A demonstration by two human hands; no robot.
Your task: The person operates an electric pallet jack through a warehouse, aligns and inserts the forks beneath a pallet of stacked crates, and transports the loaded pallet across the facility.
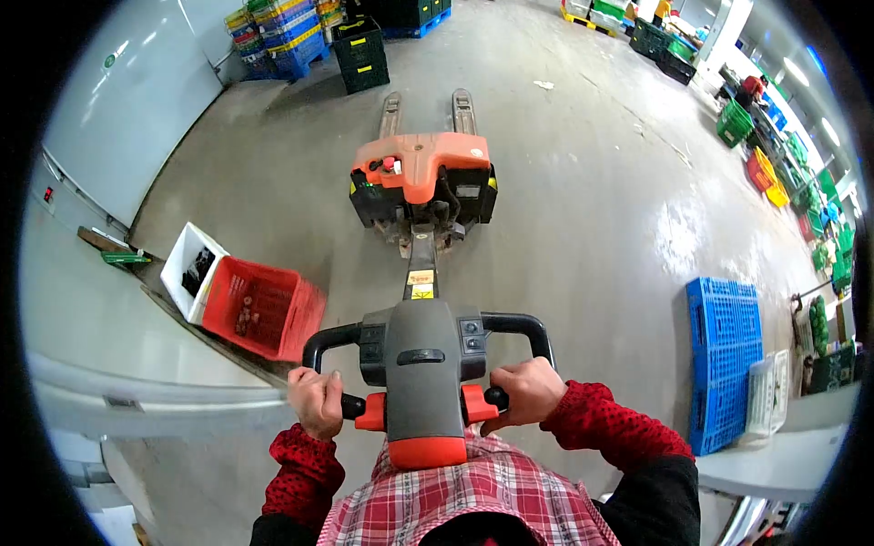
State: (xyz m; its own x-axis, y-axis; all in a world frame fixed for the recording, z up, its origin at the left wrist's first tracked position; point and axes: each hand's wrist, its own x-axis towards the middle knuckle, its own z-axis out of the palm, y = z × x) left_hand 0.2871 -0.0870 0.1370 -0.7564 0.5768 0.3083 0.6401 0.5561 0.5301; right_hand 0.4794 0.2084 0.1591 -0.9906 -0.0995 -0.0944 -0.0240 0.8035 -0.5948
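Note:
An orange and black electric pallet truck [421,164] stands on the concrete floor, its two metal forks pointing away from me. Its grey control head [421,355], with a red end, is close to my chest, over my plaid apron. My left hand [317,400] is wrapped round the left side of the black handle, beside a red thumb control. On the right side, my right hand [526,391] is closed round the handle grip. Both wrists are in red patterned sleeves.
At the left sit a red crate [259,309] and a white foam box [193,271]. Blue pallets [725,364] lean at the right. Black crates [360,56] and stacked coloured crates [291,36] stand ahead. A person in red [750,91] is far right, among baskets.

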